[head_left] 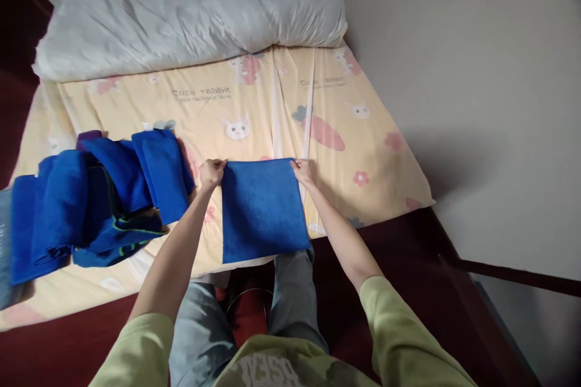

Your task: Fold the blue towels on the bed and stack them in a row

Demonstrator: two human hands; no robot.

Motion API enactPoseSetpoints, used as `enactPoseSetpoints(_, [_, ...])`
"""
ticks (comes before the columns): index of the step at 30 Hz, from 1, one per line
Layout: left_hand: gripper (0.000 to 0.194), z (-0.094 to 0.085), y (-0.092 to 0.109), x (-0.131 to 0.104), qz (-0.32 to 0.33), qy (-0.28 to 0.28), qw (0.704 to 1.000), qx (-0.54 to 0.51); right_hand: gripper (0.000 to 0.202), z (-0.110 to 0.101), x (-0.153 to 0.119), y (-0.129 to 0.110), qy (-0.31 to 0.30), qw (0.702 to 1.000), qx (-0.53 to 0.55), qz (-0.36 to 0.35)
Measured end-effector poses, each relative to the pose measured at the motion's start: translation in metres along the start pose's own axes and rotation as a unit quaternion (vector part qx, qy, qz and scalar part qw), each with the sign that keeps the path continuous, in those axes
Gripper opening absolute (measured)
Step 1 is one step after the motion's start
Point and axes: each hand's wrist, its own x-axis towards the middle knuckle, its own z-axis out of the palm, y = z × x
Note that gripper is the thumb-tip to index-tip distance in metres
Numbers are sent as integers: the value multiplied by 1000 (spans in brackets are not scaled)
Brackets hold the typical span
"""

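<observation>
A square blue cloth (pixel 264 208) is spread flat at the front edge of the bed, its near side reaching the mattress edge. My left hand (pixel 212 173) pinches its far left corner. At the far right corner, the fingers of my right hand (pixel 303 172) are closed on the same cloth. To the left lies a pile of blue cloths (pixel 63 199), some folded or rolled. One dark blue piece with green edging (pixel 102 236) is crumpled among them.
A pale yellow bed sheet (pixel 381 163) printed with rabbits and carrots covers the mattress. Across the back lies a bulky grey-white quilt (pixel 195 6). A plain wall (pixel 490 72) stands on the right. Dark red floor (pixel 385 272) shows below the bed.
</observation>
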Motion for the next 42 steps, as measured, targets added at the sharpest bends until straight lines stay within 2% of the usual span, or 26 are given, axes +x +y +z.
enactPoseSetpoints(3, [32,0,0,5,18,-3,1000,26,40,-3,0,2,17,999,-38,-25])
enactPoseSetpoints(8, [26,-1,3,16,117,-30,987,106,5,-4,7,-4,29,994,-90,-63])
enactPoseSetpoints(10, [22,-3,6,23,140,-56,979,134,5,-4,13,-8,-5,993,-106,-57])
enactPoseSetpoints(13, [12,-10,12,35,135,-108,973,151,7,-6,21,-14,-69,992,-104,-34])
enactPoseSetpoints(16, [9,-17,14,42,117,-167,971,121,8,-10,27,-16,-96,991,-94,-24])
enactPoseSetpoints(19, [12,-23,9,41,125,-184,971,87,13,-14,34,-15,-116,989,-92,-17])
enactPoseSetpoints(23, [20,-28,4,31,127,-171,976,51,26,-15,44,-10,-158,983,-94,23])
enactPoseSetpoints(25, [22,-30,5,26,125,-165,977,50,28,-13,46,-8,-161,985,-60,31])
enactPoseSetpoints(29, [24,-34,12,23,120,-130,983,52,30,-10,51,-6,-116,991,58,3])
enactPoseSetpoints(33, [27,-38,20,41,109,-83,990,35,27,-8,74,-7,-66,992,104,-41])
enactPoseSetpoints(38, [34,-28,26,68,72,-33,996,39,30,9,106,-13,-14,986,8,-167])
enactPoseSetpoints(40, [37,-16,31,63,61,-16,997,42,35,16,101,-21,-10,974,-62,-219])
enactPoseSetpoints(42, [46,0,38,47,91,11,995,47,39,25,80,-34,-11,959,-134,-249])
